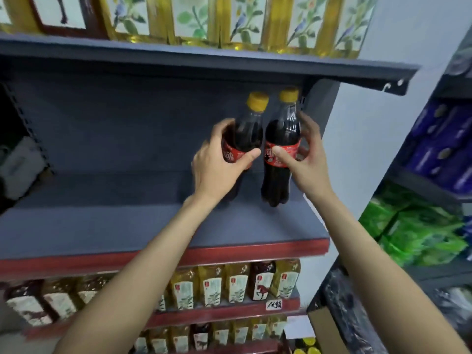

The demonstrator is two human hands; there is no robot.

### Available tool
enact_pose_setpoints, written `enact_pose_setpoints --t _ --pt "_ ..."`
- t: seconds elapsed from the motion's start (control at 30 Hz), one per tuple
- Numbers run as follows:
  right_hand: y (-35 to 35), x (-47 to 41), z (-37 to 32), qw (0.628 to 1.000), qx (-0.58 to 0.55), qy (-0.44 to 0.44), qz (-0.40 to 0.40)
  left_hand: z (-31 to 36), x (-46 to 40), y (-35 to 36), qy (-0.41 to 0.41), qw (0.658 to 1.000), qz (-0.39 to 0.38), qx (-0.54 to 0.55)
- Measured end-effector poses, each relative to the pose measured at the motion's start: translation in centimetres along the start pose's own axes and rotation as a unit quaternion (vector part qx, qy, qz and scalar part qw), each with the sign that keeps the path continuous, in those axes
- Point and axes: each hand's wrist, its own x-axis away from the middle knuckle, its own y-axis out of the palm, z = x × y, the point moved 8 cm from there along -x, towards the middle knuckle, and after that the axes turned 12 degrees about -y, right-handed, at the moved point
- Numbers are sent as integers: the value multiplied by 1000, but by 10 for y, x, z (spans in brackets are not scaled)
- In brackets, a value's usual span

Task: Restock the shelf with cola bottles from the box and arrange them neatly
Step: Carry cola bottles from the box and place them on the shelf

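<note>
Shelf point(127, 226), right end, at 1 o'clock: two cola bottles. Left hand point(217, 162) grips left bottle point(246, 134); right hand point(306, 159) grips right bottle point(281, 154), base apparently touching the deck. Risk: tall narrow bottles, released tilted, likely topple together.

Small retail shop, grocery type. Grey metal gondola shelf point(158, 226) with red price-strip edge point(163, 259), perforated uprights at the back. Lower shelves hold rows of identical labelled drink bottles point(237, 284), faced forward, with a handwritten tag point(274, 305) on the strip. Top shelf has large yellow oil jugs point(229, 21). Neighbouring rack on the right stacked with green packs point(419, 233) and blue packs point(444, 144). Open cardboard box point(329, 333) on the floor.
</note>
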Motion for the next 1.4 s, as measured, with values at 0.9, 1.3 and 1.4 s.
enact_pose_setpoints --t 0.9,1.3,1.4 --pt "-9 -63 174 989 134 37 -48 -72 -101 161 -155 986 -40 -41" --pt "-4 -15 37 965 231 -120 37 -45 -49 95 -128 988 -29 84" --pt "12 15 -14 967 167 -164 102 -24 0 28 -73 987 28 138"
